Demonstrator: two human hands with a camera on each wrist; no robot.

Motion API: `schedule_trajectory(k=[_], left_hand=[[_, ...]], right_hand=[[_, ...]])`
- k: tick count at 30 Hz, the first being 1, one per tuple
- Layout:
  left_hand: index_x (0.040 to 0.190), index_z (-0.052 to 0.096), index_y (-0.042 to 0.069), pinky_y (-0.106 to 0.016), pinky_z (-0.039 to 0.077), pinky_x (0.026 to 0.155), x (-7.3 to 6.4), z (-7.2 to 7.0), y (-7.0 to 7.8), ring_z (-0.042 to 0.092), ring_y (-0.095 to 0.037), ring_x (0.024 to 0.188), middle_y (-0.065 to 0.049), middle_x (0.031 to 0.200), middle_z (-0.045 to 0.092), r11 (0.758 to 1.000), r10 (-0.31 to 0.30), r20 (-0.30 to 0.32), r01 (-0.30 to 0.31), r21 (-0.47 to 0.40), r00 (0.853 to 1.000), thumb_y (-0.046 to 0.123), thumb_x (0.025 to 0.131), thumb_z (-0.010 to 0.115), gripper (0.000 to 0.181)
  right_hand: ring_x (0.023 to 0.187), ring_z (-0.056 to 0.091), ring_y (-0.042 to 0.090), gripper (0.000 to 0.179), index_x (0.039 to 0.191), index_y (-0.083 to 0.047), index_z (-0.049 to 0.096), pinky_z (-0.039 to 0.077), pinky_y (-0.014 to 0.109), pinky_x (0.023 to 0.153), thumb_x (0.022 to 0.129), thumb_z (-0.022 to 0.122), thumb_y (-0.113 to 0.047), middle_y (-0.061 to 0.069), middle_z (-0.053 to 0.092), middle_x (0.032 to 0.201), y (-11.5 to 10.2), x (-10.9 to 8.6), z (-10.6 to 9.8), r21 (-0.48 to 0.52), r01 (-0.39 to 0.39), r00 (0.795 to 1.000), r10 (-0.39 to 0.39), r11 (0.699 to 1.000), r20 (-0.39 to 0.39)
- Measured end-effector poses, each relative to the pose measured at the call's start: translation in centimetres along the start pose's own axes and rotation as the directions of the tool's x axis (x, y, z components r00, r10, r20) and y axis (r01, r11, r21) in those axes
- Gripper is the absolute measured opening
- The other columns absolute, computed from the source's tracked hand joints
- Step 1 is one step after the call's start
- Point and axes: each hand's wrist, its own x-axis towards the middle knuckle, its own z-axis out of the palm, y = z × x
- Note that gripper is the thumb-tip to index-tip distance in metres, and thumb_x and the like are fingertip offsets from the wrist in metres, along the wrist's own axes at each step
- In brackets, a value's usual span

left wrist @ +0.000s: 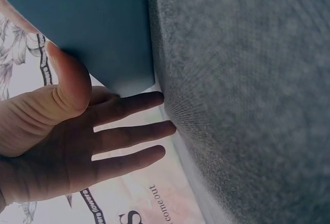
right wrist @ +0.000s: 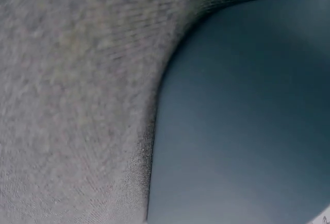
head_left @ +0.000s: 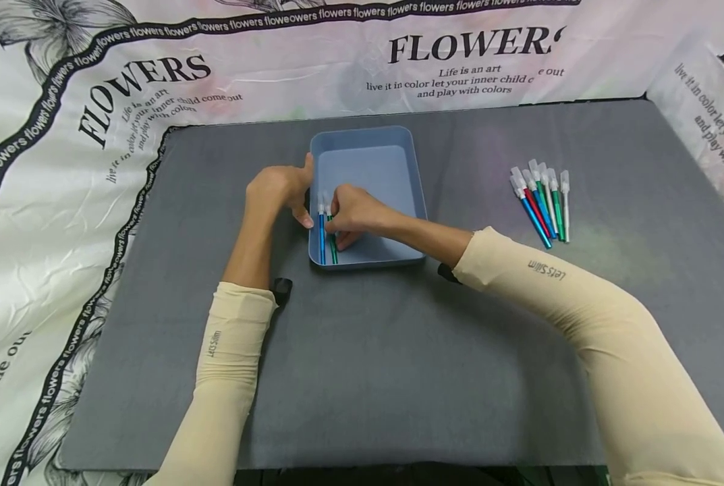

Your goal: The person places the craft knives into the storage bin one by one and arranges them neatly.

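Blue plastic forms the shallow tray (head_left: 376, 162) on the grey table (head_left: 428, 371); the left hand (head_left: 279, 187), fingers straight, rests at its left side, probably to steady it. Inside, the right hand (head_left: 357, 212) pinches a green pen (head_left: 334, 253) beside a blue pen (head_left: 322, 236), both along the left wall, likely for neatness. Other pens (head_left: 544, 209) lie bunched well apart, rightward.

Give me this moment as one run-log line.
right hand: pinches green pen in tray | left hand: at tray's left side | blue pen: in tray, left of green | other pens: bunched on table, right
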Motion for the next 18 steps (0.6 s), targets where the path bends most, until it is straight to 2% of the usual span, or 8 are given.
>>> schedule_trajectory(k=[6, 12, 18], left_hand=[[0.144, -0.02, 0.02, -0.053, 0.033, 0.096, 0.0, -0.2, 0.1, 0.025, -0.033, 0.132, -0.013, 0.151, 0.017, 1.0, -0.003, 0.002, 0.003, -0.019, 1.0, 0.044, 0.063, 0.08, 0.13], [0.144, -0.02, 0.021, -0.054, 0.033, 0.096, 0.0, -0.1, 0.3, 0.025, -0.036, 0.132, -0.013, 0.152, 0.013, 1.0, -0.013, -0.007, 0.013, -0.018, 1.0, 0.043, 0.063, 0.08, 0.13], [0.144, -0.02, 0.022, -0.055, 0.034, 0.095, -0.1, -0.1, 0.3, 0.023, -0.036, 0.133, -0.013, 0.152, 0.011, 0.999, -0.03, -0.006, 0.03, -0.031, 1.0, 0.044, 0.063, 0.08, 0.131]], right_hand=[[0.064, 0.067, 0.03, 0.018, 0.096, 0.004, 0.051, 0.054, 0.038, 0.063, 0.083, 0.062, -0.004, 0.023, 0.065, 0.075, 0.3, -0.2, -0.4, 0.03, 0.009, 0.999, -0.01, 1.0, 0.037], [0.073, 0.066, 0.033, 0.02, 0.102, 0.0, 0.054, 0.054, 0.04, 0.067, 0.085, 0.061, -0.008, 0.023, 0.062, 0.085, 0.3, -0.3, -1.1, 0.058, -0.042, 0.997, 0.038, 0.997, 0.071], [0.079, 0.066, 0.034, 0.022, 0.105, 0.0, 0.055, 0.053, 0.039, 0.069, 0.086, 0.061, -0.009, 0.022, 0.061, 0.091, 0.4, -0.6, -1.5, 0.057, -0.043, 0.995, 0.038, 0.997, 0.094]])
